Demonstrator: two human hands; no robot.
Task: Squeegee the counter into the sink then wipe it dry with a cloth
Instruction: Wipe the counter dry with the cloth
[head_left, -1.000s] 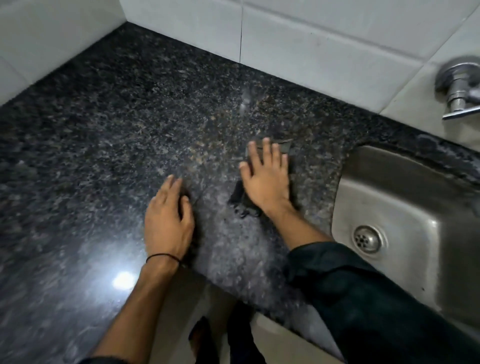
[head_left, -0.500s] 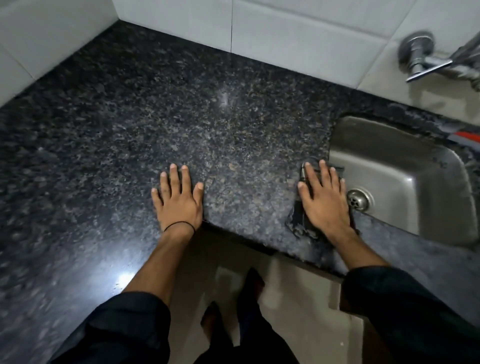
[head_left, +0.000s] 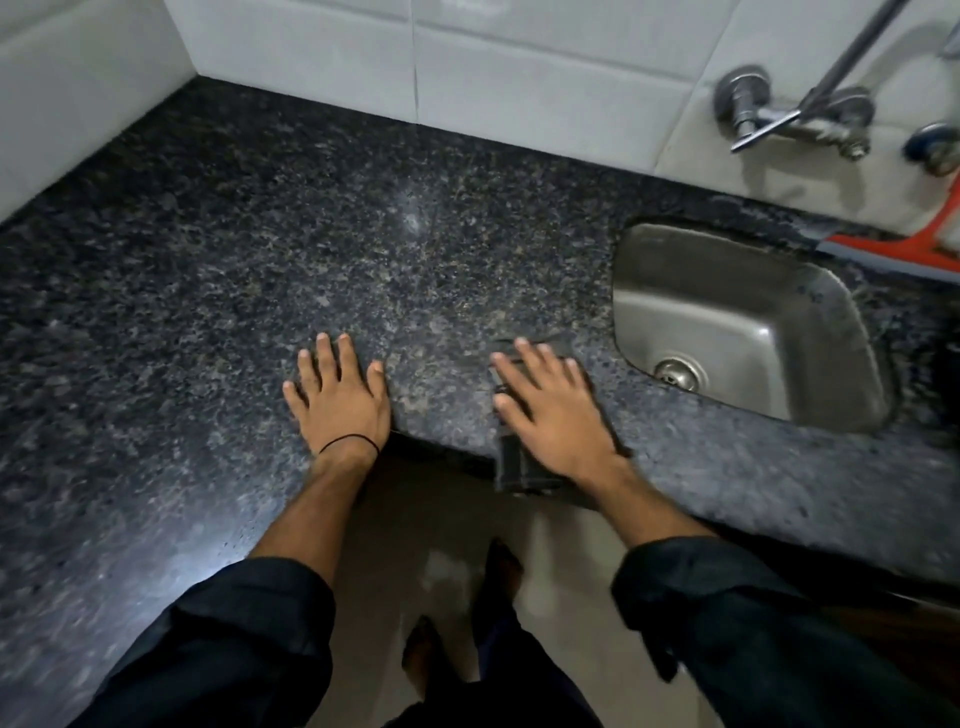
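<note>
The dark speckled granite counter (head_left: 260, 249) wraps around an inner corner. My right hand (head_left: 556, 410) lies flat, fingers spread, pressing a dark cloth (head_left: 517, 467) onto the counter at its front edge, left of the steel sink (head_left: 810, 322). Part of the cloth hangs over the edge. My left hand (head_left: 340, 395) rests flat on bare counter at the inner corner, holding nothing. A red squeegee (head_left: 904, 249) lies on the counter behind the sink, against the wall.
White wall tiles (head_left: 519, 78) back the counter. A metal tap (head_left: 789, 114) juts from the wall above the sink. The sink drain (head_left: 675, 374) is at its front left. Floor and my feet (head_left: 467, 623) show below the counter edge.
My right hand slid the cloth from mid-counter right to the sink rim, then back left and toward the front edge. My left hand stayed planted on the counter.
</note>
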